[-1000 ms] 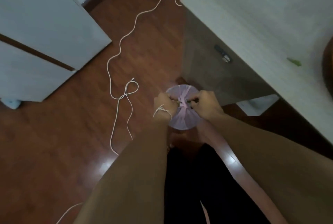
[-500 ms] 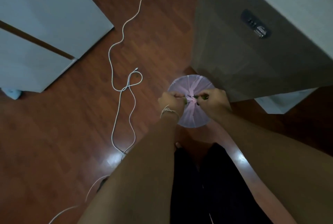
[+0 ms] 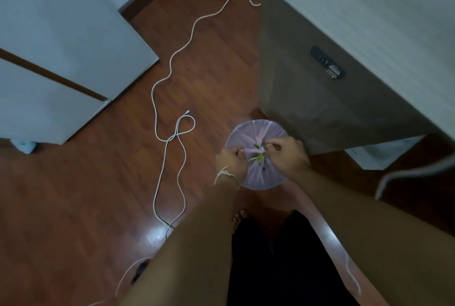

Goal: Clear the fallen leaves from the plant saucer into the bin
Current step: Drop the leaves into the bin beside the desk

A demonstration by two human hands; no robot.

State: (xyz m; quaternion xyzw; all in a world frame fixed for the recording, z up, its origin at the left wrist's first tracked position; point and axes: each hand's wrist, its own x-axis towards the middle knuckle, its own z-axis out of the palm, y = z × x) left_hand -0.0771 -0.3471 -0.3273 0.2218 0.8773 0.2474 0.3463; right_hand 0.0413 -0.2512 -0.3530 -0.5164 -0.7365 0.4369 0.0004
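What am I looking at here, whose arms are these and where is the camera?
There is no machine: a person wears one wide-angle camera on the head, looking down at their own bare arms. Both hands meet over a small round bin lined with a pale pink plastic bag standing on the dark red wooden floor. The left hand and the right hand pinch the bag's folds, with a few small green leaves between them. A long white cable snakes across the floor, and a grey cabinet stands beside the bin.
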